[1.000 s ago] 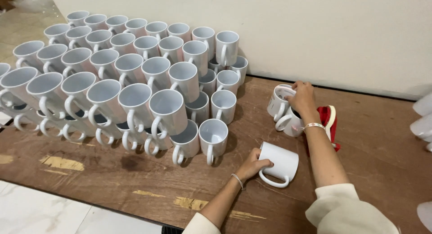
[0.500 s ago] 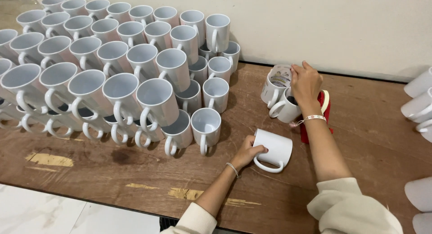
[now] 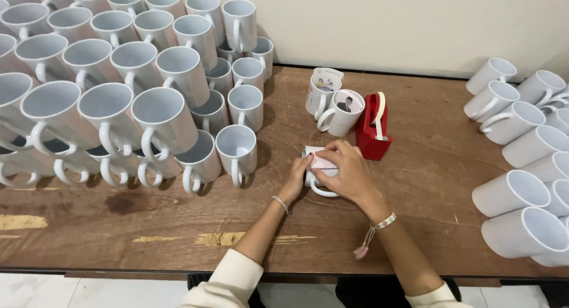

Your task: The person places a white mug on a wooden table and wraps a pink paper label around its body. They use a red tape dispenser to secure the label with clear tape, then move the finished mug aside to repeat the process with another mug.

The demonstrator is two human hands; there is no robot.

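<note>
Joining the left hand (image 3: 299, 176), the right hand (image 3: 347, 172) now covers the mug (image 3: 320, 179).

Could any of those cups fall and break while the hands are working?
Maybe. The stacked mugs on the left are piled in tilted layers, so a bump could topple some. The mugs on the right lie on their sides near the table edge and might roll off. Both hands, left hand and right hand, press one mug lying on its side; it could slip toward the tape dispenser.
</note>
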